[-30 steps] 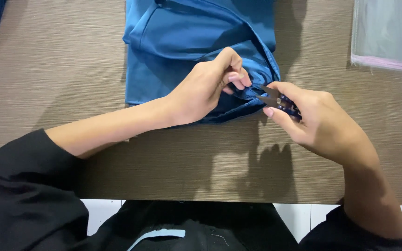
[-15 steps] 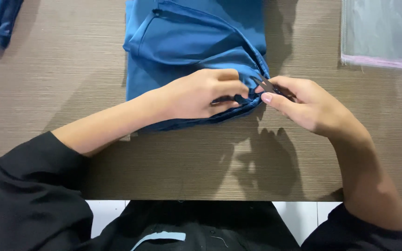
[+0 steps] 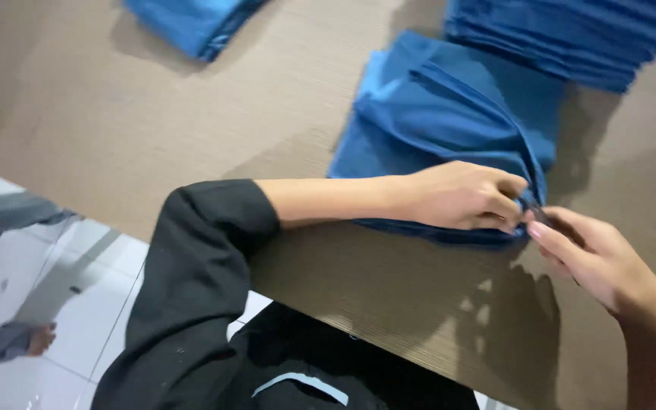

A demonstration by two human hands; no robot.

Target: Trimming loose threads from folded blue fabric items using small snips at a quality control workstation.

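My left hand (image 3: 461, 199) lay on the folded blue garment (image 3: 442, 129), near the worktop's (image 3: 191, 137) front edge, its grip clenched on the garment's near right corner. My right hand (image 3: 594, 258) met it there, fingertips pinching a small dark item I could not identify. Step in hand, as judged: work on that corner. The next move called for a steady pinch. More blue cloth (image 3: 191, 23) lay towards the far edge.
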